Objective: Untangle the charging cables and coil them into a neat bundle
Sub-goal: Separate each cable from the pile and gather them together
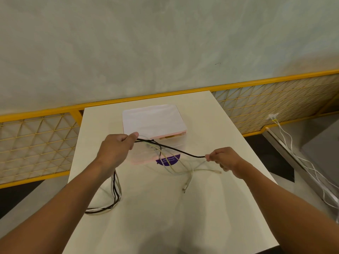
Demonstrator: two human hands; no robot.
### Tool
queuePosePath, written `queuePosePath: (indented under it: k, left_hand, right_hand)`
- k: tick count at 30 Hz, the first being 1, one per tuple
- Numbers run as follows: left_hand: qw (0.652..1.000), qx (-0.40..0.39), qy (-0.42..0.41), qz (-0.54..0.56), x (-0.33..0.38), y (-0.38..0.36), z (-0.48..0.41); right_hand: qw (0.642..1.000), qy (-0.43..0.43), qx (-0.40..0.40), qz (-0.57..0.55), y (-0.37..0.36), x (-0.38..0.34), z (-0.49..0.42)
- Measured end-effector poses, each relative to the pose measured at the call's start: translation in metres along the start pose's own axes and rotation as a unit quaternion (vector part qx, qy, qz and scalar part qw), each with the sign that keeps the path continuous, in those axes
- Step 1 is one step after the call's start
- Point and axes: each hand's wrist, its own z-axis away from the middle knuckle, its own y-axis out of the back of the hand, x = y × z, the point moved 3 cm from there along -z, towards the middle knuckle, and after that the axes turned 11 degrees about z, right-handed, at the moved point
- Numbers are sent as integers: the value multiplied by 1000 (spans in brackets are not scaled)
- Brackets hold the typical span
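Cable [172,149] in black between left grip [117,145], tight around the bunch [115,189], and right grip [223,159], a pinch on its end.

cables [115,187] on table [165,220], box [154,121] behind them

— What sort of place?
— An office or shared workspace, likely: white desk [165,217], yellow mesh railing [36,136] along its far edge, bare grey wall [146,43], 1 purple notice sticker [169,161] mid-desk
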Motion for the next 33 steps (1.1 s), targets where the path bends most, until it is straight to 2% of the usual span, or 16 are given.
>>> queuePosePath:
  k: [5,10,18,24,26,30,33]
  left_hand:
    - [999,18,14,30,-1,10,-2]
    - [999,21,15,38,3,12,-2]
    - [1000,16,-2,25,11,2,3]
    - [1000,12,-13,19,23,-12,6]
    - [1000,11,-18,21,25,-14,5]
    - [999,8,-8,36,23,-3,-2]
    - [999,8,0,48,18,4,-4]
  right_hand:
    - [997,-15,-66,-49,1,4,3]
    - [996,16,-92,-4,3,2,2]
    - [992,36,-33,114,-9,4,-4]
    - [961,-12,100,257,-14,-4,-12]
    - [958,-20,125,257,-16,-6,-12]
    - [983,-12,86,163,-21,3,-14]
    - [984,20,98,145,-18,5,-9]
